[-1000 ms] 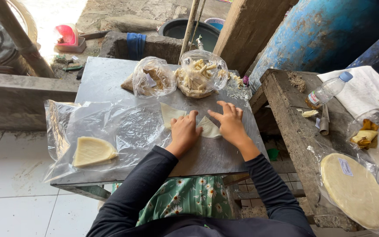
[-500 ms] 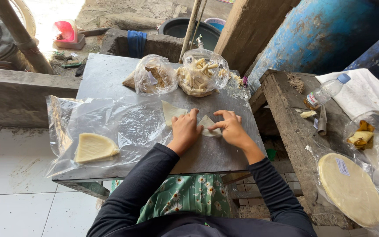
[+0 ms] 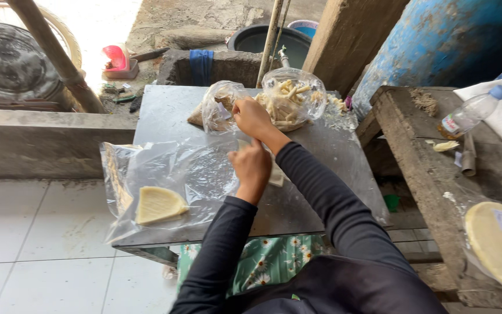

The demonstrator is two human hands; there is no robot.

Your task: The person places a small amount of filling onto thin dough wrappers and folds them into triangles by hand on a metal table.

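I'm looking at the pale wrapper (image 3: 275, 174), just right of centre in the frame. It lies on the grey metal table (image 3: 169, 110), and only its edge shows. My left hand (image 3: 252, 166) is clenched on top of it and pins it to the table. I see no filling on the part that shows, so I judge this piece barely begun.

My right hand (image 3: 251, 116) is up at centre top, fingers curled in the gap between two clear bags. I cannot tell whether it grips anything or only touches plastic. On its right is the big bag of pale strips (image 3: 291, 96), bulging and open at the top. On its left is the smaller bag (image 3: 219, 107) with something brown inside.

Left of my pinning hand, a clear plastic sheet (image 3: 198, 168) spreads over the table. On it at lower left rests one folded triangle (image 3: 158, 204). That one looks finished, and it's the only one I count.

At the lower right edge, a stack of round wrappers (image 3: 498, 244) sits on the wooden bench (image 3: 413, 157), well apart from the table. So by my reckoning plenty of wrappers remain unused. A plastic bottle (image 3: 469, 116) lies on that bench at upper right.
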